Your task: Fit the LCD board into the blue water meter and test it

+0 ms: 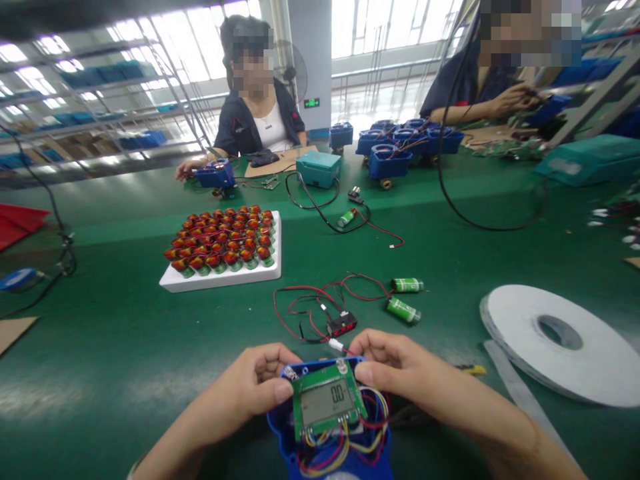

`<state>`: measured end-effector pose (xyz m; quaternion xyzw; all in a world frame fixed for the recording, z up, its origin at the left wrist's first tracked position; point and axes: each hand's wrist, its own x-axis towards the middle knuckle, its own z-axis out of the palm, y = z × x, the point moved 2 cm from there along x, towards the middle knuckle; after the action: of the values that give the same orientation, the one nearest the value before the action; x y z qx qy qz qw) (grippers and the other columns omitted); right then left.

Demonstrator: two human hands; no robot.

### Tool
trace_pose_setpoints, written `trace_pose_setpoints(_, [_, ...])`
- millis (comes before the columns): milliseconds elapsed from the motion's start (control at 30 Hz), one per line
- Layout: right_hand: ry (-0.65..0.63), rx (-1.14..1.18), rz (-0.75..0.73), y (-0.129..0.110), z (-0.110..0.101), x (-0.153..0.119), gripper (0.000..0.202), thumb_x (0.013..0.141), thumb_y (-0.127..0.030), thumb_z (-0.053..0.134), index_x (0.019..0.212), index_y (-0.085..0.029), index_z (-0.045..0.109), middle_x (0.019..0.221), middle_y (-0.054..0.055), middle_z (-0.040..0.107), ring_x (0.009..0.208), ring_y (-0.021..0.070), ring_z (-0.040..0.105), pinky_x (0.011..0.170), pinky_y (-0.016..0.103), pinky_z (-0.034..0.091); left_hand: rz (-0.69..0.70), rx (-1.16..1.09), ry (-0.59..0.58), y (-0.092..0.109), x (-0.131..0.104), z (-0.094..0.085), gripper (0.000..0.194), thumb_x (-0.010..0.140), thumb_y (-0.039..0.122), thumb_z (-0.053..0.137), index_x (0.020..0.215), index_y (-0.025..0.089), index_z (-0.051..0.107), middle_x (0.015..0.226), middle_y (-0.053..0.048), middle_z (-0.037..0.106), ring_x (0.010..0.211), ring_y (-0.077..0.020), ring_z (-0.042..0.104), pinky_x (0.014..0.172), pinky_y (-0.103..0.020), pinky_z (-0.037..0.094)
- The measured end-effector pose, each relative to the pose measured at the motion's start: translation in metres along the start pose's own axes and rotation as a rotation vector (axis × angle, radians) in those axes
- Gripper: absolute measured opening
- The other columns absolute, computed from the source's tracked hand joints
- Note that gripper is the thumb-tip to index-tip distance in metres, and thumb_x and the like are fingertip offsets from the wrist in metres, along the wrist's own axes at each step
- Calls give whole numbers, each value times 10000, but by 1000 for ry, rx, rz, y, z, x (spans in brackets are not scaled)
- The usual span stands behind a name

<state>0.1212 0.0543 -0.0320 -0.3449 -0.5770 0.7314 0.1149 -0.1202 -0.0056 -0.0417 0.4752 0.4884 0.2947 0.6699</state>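
Note:
A blue housing (285,437) is held between my two hands at the bottom centre, open side up. Inside it lies a green circuit board (298,417) whose display (327,405) reads 0.0, with red, yellow and white wires curling around it. My left hand (260,377) grips the housing's upper left corner, thumb by the board. At the upper right corner, my right hand (387,363) has its thumb on the rim. Just beyond the housing, a white connector (337,345) lies close to my right fingers. Behind it sits a small black meter (343,325) with red digits, wired to green batteries (404,311).
A white tray (225,279) of several wrapped batteries stands at left. A large white tape roll (515,313) lies at right. Farther back are a teal box (319,169), a plug (356,195), blue housings (390,162) and two people seated across the table.

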Motion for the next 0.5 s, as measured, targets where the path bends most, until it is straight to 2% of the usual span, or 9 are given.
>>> trace_pose_setpoints(300, [-8, 22, -17, -1, 0, 0, 536, 818, -636, 705, 1003, -151, 574, 789, 7, 555, 689, 137, 492, 602, 221, 353, -39, 29, 12, 3, 0, 2, 723, 586, 758, 701, 909, 120, 595, 775, -50, 608, 653, -130, 505, 580, -229, 353])
trace_pose_setpoints(400, [47, 46, -19, -3, 2, -5, 559, 782, -640, 733, 990, -144, 579, 768, -6, 554, 665, 119, 478, 583, 207, 325, -62, 63, 6, 0, 3, 3, 826, 480, 862, 654, 863, 132, 594, 737, -39, 598, 633, -126, 494, 586, -241, 350])
trace_pose_setpoints(467, [85, 38, 6, 2, 2, -4, 574, 768, -636, 746, 1012, -141, 586, 752, -17, 563, 649, 104, 470, 581, 198, 312, -84, 94, 14, -2, 6, 4, 875, 346, 924, 625, 761, 154, 597, 640, -7, 567, 569, -114, 462, 555, -252, 350])
trace_pose_setpoints(500, [104, 31, 12, 7, 0, -2, 590, 734, -639, 769, 1006, -143, 602, 726, -28, 556, 619, 93, 448, 551, 193, 283, -89, 112, 65, -2, 7, 3, 815, 401, 904, 639, 745, 166, 621, 649, -5, 584, 590, -126, 488, 593, -273, 393])
